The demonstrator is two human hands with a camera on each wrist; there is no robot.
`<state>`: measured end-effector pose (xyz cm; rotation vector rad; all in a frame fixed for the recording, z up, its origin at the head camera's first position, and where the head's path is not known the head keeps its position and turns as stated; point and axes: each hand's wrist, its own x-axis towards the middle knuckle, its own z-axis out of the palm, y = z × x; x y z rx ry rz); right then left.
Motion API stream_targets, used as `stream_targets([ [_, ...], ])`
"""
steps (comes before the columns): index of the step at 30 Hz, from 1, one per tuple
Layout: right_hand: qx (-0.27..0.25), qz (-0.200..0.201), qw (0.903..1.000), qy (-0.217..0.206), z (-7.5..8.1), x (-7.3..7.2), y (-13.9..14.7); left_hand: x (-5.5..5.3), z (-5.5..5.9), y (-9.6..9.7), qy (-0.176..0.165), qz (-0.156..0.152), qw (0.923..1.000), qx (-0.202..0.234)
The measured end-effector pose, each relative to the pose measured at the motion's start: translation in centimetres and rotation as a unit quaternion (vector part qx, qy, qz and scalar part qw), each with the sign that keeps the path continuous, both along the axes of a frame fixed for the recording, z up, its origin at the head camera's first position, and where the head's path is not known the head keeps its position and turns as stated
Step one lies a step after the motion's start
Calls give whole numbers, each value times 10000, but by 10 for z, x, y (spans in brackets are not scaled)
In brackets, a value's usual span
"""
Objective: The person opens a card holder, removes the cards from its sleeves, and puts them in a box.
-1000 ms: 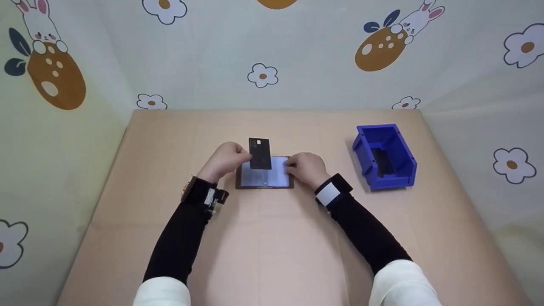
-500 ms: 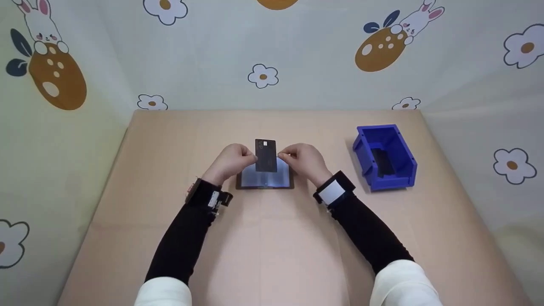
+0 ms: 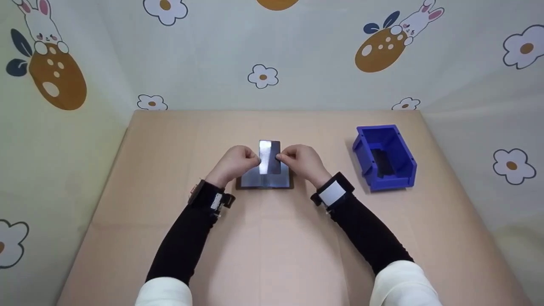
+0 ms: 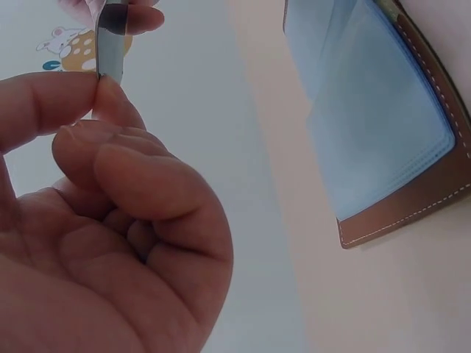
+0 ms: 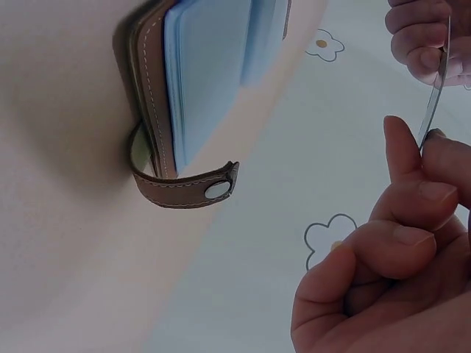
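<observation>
A thin dark card with a bright sheen down its face is held up over an open brown card holder. My left hand pinches its left edge between thumb and finger. On the opposite edge, my right hand pinches it too; the right wrist view shows the card nearly edge-on between both hands. Clear plastic sleeves fill the card holder, with white stitching along its brown cover. A snap strap sticks out from one side of it.
A blue plastic bin stands to the right on the tan tabletop, with dark flat pieces lying inside. Patterned curtains rise behind and on both sides of the table.
My right hand has left the card holder's right side and come up to take the card's right edge. The card has shifted slightly right; its VIP print has given way to a bright reflection.
</observation>
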<state>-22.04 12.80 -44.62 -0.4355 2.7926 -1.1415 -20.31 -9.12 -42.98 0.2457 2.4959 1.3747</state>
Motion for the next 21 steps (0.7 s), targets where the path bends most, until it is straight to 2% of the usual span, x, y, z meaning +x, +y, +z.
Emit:
stream_targets([
  [8, -225, -99, 9997, -59, 0, 0, 1, -1, -3, 4, 163, 79, 9996, -202],
  [12, -315, -222, 9991, -186, 0, -1, 3, -2, -7, 6, 422, 84, 9983, -395],
  [16, -300, -270, 9991, -134, -1, -2, 8, -3, -13, 5, 794, 266, 9909, -1050],
  [21, -79, -340, 9992, 168, -2, -4, 22, -1, -22, 0, 922, 507, 9770, -1854],
])
